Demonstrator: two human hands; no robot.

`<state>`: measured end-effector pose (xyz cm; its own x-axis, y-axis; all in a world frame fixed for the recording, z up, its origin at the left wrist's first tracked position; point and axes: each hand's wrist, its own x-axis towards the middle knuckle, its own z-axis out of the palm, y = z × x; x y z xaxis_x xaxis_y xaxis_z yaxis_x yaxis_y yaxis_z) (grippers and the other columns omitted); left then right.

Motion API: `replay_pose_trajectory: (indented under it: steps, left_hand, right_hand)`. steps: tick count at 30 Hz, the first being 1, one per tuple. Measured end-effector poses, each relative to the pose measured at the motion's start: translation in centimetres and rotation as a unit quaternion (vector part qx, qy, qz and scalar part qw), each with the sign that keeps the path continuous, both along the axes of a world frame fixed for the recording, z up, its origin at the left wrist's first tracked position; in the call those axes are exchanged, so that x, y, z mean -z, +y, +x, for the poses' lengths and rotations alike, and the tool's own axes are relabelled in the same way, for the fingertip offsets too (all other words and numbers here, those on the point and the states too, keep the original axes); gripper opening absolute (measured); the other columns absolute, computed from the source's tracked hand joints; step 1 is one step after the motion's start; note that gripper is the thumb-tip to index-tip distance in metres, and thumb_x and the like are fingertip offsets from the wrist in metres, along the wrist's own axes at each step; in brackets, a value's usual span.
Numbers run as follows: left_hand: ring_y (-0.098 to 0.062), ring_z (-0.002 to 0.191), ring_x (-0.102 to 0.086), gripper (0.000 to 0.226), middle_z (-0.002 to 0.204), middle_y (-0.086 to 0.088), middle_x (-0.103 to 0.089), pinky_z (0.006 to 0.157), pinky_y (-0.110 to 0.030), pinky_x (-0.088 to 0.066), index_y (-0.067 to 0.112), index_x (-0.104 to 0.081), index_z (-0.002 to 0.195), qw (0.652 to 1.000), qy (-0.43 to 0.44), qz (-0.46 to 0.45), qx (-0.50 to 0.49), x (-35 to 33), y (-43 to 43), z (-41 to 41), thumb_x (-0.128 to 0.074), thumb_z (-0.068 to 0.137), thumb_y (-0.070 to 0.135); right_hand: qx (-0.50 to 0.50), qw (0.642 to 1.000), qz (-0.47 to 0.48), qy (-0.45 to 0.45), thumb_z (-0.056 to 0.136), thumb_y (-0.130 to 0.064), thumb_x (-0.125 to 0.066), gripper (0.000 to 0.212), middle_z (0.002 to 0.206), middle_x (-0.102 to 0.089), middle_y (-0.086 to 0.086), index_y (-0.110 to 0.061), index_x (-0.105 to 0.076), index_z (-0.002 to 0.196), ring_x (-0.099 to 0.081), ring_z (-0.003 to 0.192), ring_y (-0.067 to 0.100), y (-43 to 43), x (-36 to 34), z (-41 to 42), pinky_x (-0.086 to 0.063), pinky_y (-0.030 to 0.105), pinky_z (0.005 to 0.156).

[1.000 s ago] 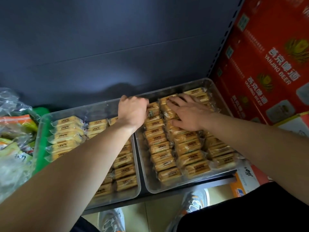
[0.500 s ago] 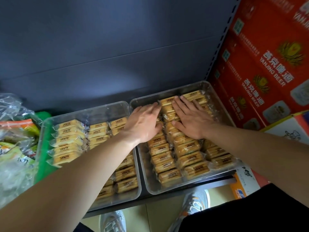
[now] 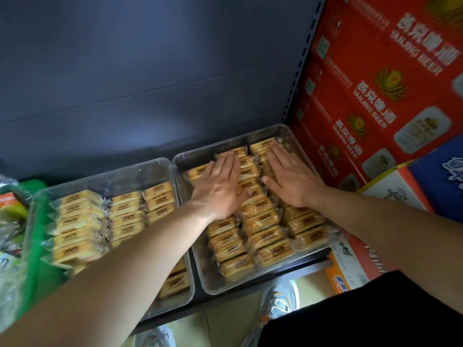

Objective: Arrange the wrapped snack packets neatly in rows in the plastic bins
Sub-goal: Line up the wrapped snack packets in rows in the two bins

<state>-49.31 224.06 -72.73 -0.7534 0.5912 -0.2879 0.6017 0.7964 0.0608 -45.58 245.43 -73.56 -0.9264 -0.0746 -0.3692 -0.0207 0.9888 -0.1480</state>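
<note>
Left hand (image 3: 220, 189) and right hand (image 3: 292, 182) lay flat, gripping nothing, pressing packets (image 3: 265, 237) level in right bin (image 3: 226, 288). Next, probably tidy left bin (image 3: 105, 179).

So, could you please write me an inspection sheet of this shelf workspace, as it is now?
Surface: dark shelf carrying two clear bins side by side.
Job's things: left bin and right bin, both holding rows of wrapped packets; back of left bin bare.
Clutter: green basket of bagged snacks, far left.
Grips: left hand and right hand flat on packets in the right bin, fingers straight.
Cables: nothing seen.
Surroundings: dark back panel; red beer cartons on the right; shoes on the floor below.
</note>
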Motion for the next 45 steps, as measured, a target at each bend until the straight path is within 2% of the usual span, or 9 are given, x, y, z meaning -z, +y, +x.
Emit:
replay_pose_trajectory:
  steps: [6, 14, 16, 20, 24, 28, 34, 39, 45]
  left_hand:
    - [-0.028, 0.15, 0.028, 0.082, 0.161, -0.013, 0.031, 0.126, -0.046, 0.009, 0.008, 0.022, 0.155, 0.999, 0.018, -0.035, -0.027, 1.8, 1.2, 0.7, 0.0, 0.1, 0.065]
    - [-0.027, 0.15, 0.029, 0.083, 0.161, -0.01, 0.033, 0.126, -0.047, 0.007, 0.012, 0.023, 0.156, 0.999, -0.01, -0.048, -0.021, 1.7, 1.0, 0.3, -0.005, 0.1, 0.067]
    - [-0.029, 0.154, 0.018, 0.086, 0.166, -0.011, 0.023, 0.127, -0.048, -0.001, 0.013, 0.015, 0.159, 1.0, -0.014, -0.012, -0.02, 0.7, 0.4, 0.6, -0.02, 0.101, 0.066]
    - [-0.028, 0.147, -0.034, 0.077, 0.164, -0.005, -0.024, 0.115, -0.045, -0.04, 0.02, -0.018, 0.158, 0.988, -0.038, 0.113, -0.096, -2.7, -1.4, 3.0, -0.055, 0.098, 0.05]
    - [-0.025, 0.128, -0.056, 0.054, 0.144, 0.001, -0.053, 0.107, -0.041, -0.045, 0.027, -0.04, 0.145, 0.959, -0.132, 0.144, -0.206, -4.2, -2.0, 5.3, -0.057, 0.098, 0.049]
    - [-0.02, 0.111, -0.065, 0.04, 0.122, 0.005, -0.065, 0.099, -0.042, -0.053, 0.029, -0.046, 0.131, 0.926, -0.209, 0.181, -0.255, -2.4, -1.0, 6.2, -0.059, 0.097, 0.046]
    - [-0.017, 0.115, -0.062, 0.035, 0.119, 0.01, -0.066, 0.101, -0.035, -0.044, 0.029, -0.051, 0.127, 0.884, -0.242, 0.269, -0.295, -1.5, -0.7, 5.0, -0.063, 0.097, 0.042]
    - [-0.012, 0.109, -0.065, 0.035, 0.109, 0.015, -0.067, 0.104, -0.035, -0.048, 0.028, -0.056, 0.121, 0.866, -0.238, 0.318, -0.304, -0.4, -0.6, 5.0, -0.073, 0.091, 0.036]
    - [0.0, 0.088, -0.063, 0.035, 0.097, 0.017, -0.067, 0.09, -0.026, -0.052, 0.024, -0.059, 0.118, 0.852, -0.219, 0.343, -0.33, 0.2, 0.0, 4.7, -0.077, 0.089, 0.03]
  right_hand:
    - [0.003, 1.0, 0.007, 0.009, 0.102, -0.06, -0.004, 0.076, 0.162, 0.035, 0.003, -0.014, 0.022, 0.157, 0.031, 0.149, 0.016, -0.6, 1.4, 0.1, 0.013, 0.037, 0.124]
    - [-0.003, 1.0, 0.004, -0.03, 0.103, -0.061, -0.007, 0.077, 0.16, 0.038, 0.002, -0.015, 0.024, 0.156, 0.033, 0.148, 0.016, -0.4, 1.0, -0.5, 0.012, 0.039, 0.124]
    - [-0.005, 0.999, -0.023, -0.043, 0.104, -0.059, -0.014, 0.076, 0.163, 0.032, 0.002, -0.016, 0.017, 0.159, 0.027, 0.151, 0.015, 0.0, -0.2, -0.9, 0.011, 0.035, 0.124]
    - [0.022, 0.997, -0.07, -0.028, 0.109, -0.046, -0.029, 0.066, 0.17, 0.004, 0.001, -0.016, -0.006, 0.163, 0.003, 0.156, 0.016, 0.7, -2.3, -0.8, 0.001, 0.027, 0.121]
    - [0.038, 0.994, -0.086, -0.053, 0.108, -0.035, -0.041, 0.062, 0.169, -0.013, 0.004, -0.015, -0.018, 0.161, -0.016, 0.154, 0.022, 0.8, -4.5, 0.8, -0.015, 0.03, 0.122]
    - [0.041, 0.992, -0.099, -0.065, 0.105, -0.033, -0.048, 0.06, 0.165, -0.022, 0.003, -0.017, -0.026, 0.159, -0.024, 0.15, 0.022, 1.1, -5.9, 2.6, -0.022, 0.032, 0.121]
    - [0.021, 0.995, -0.05, -0.081, 0.098, -0.036, -0.061, 0.063, 0.158, -0.033, 0.006, -0.021, -0.036, 0.153, -0.039, 0.14, 0.026, 1.3, -5.5, 3.4, -0.035, 0.041, 0.115]
    - [0.006, 0.996, -0.041, -0.08, 0.093, -0.04, -0.069, 0.068, 0.159, -0.026, 0.003, -0.023, -0.04, 0.152, -0.031, 0.143, 0.03, 1.0, -4.9, 2.6, -0.03, 0.044, 0.118]
    - [0.016, 0.996, -0.046, -0.076, 0.088, -0.041, -0.075, 0.075, 0.159, -0.026, 0.001, -0.025, -0.041, 0.153, -0.029, 0.145, 0.029, 1.1, -4.6, 2.0, -0.028, 0.044, 0.12]
